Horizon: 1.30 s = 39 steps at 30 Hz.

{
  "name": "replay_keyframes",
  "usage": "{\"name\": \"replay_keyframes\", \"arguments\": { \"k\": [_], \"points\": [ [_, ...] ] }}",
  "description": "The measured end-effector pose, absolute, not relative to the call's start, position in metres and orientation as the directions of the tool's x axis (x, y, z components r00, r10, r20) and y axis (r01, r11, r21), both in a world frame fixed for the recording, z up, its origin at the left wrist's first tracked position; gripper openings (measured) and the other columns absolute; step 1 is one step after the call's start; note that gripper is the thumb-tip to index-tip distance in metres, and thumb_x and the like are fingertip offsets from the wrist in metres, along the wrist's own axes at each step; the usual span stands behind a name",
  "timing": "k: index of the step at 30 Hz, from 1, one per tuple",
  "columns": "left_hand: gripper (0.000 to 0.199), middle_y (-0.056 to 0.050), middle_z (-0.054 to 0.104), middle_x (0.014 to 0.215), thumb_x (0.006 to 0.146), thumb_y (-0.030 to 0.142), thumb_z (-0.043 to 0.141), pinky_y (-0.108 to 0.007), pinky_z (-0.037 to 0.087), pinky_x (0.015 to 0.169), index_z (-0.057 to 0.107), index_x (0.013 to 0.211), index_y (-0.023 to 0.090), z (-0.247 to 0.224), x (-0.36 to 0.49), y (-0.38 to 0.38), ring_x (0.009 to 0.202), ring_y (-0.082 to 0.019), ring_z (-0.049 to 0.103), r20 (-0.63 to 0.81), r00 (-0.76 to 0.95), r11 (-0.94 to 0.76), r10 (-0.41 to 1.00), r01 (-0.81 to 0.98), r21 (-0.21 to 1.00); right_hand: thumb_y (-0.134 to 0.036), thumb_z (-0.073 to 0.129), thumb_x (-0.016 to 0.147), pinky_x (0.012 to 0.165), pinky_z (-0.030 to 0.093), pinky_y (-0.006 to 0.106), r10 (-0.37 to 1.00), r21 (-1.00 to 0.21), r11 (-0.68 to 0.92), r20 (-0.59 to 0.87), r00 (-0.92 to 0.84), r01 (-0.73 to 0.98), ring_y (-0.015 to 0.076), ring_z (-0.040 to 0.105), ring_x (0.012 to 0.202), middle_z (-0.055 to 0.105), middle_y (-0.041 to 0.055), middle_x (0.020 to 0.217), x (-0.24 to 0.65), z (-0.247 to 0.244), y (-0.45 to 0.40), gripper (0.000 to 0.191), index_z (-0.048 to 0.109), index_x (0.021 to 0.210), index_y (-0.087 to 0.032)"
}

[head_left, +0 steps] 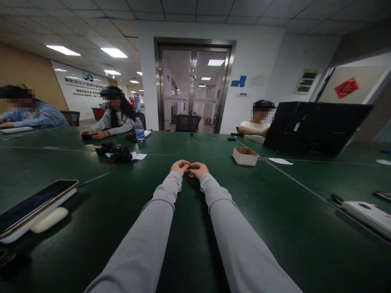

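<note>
Both arms, in light grey sleeves, stretch forward over the green table (189, 252). My left hand (179, 167) has its fingers bent and pinched at one end of a small dark object (192, 167). From the other side my right hand (199, 169) closes its fingers on the same dark object. It is too small and too covered by fingers to name. The two hands nearly meet, just above or on the tabletop; I cannot tell which.
Ahead right stands a small open box (244, 156). To the left lie black cables or gear (114, 152), a water bottle (139, 130) and a phone (39, 203). A power strip (368, 215) lies right, a black monitor (314, 128) beyond. Other people sit across the table.
</note>
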<state>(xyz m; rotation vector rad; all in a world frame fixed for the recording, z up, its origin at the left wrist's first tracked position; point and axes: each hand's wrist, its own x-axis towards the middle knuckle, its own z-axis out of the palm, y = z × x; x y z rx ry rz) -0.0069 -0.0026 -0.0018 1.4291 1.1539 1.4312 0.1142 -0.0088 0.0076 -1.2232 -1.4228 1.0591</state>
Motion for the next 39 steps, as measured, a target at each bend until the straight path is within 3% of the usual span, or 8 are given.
{"name": "replay_keyframes", "arguments": {
  "k": [5, 9, 14, 21, 29, 39],
  "points": [
    [0.027, -0.004, 0.059, 0.074, 0.058, 0.030, 0.070, -0.029, 0.052, 0.066, 0.061, 0.077, 0.013, -0.004, -0.012, 0.002, 0.067, -0.012, 0.056, 0.249, -0.056, -0.252, 0.967, -0.039, 0.967, -0.003, 0.059, 0.071, 0.046, 0.053, 0.019, 0.996, -0.990, -0.029, -0.018, -0.083, -0.134, 0.0125, 0.061, 0.048, 0.059, 0.0008, 0.057, 0.118, 0.015, -0.008, 0.016, 0.057, 0.085, -0.011],
    [0.023, -0.004, 0.060, 0.072, 0.061, 0.028, 0.068, -0.030, 0.051, 0.070, 0.061, 0.077, 0.013, -0.004, -0.014, 0.001, 0.067, -0.012, 0.057, 0.245, -0.007, -0.245, 0.970, -0.059, 0.968, -0.003, 0.061, 0.072, 0.053, 0.056, 0.023, 0.989, -0.973, -0.019, 0.015, -0.147, -0.229, 0.0139, 0.063, 0.054, 0.062, 0.0049, 0.068, 0.127, 0.011, -0.008, 0.014, 0.057, 0.083, -0.011],
    [0.024, -0.003, 0.061, 0.070, 0.062, 0.029, 0.068, -0.027, 0.051, 0.065, 0.060, 0.079, 0.013, -0.005, -0.013, 0.000, 0.060, -0.010, 0.057, 0.226, -0.008, -0.226, 0.974, -0.039, 0.973, -0.001, 0.063, 0.070, 0.053, 0.056, 0.022, 0.990, -0.969, 0.009, 0.043, -0.131, -0.246, 0.0148, 0.063, 0.055, 0.060, 0.0017, 0.063, 0.128, 0.008, -0.007, 0.019, 0.058, 0.084, -0.012],
    [0.020, -0.003, 0.061, 0.065, 0.063, 0.028, 0.066, -0.022, 0.049, 0.054, 0.058, 0.074, 0.013, -0.004, -0.011, 0.002, 0.057, -0.011, 0.058, 0.183, -0.093, -0.186, 0.979, -0.019, 0.982, -0.003, 0.057, 0.076, 0.054, 0.056, 0.025, 0.994, -0.962, -0.008, 0.022, -0.105, -0.272, 0.0164, 0.064, 0.055, 0.062, 0.0050, 0.063, 0.127, 0.009, -0.006, 0.011, 0.058, 0.084, -0.010],
    [0.020, -0.002, 0.059, 0.057, 0.066, 0.032, 0.062, -0.021, 0.046, 0.048, 0.056, 0.067, 0.013, -0.003, -0.009, 0.003, 0.050, -0.011, 0.057, 0.176, -0.136, -0.174, 0.975, 0.028, 0.984, 0.001, 0.054, 0.075, 0.055, 0.056, 0.024, 0.993, -0.959, 0.000, 0.034, -0.116, -0.282, 0.0156, 0.064, 0.056, 0.062, 0.0039, 0.063, 0.129, 0.011, -0.010, 0.016, 0.060, 0.084, -0.011],
    [0.029, -0.002, 0.058, 0.052, 0.067, 0.042, 0.060, -0.021, 0.044, 0.046, 0.055, 0.062, 0.014, 0.002, -0.009, 0.000, 0.045, -0.010, 0.053, 0.148, -0.177, -0.121, 0.973, 0.154, 0.981, 0.000, 0.057, 0.074, 0.058, 0.056, 0.023, 0.982, -0.953, 0.024, 0.079, -0.172, -0.301, 0.0146, 0.064, 0.062, 0.062, 0.0058, 0.077, 0.131, 0.013, -0.017, 0.019, 0.060, 0.088, -0.012]
  ]
}}
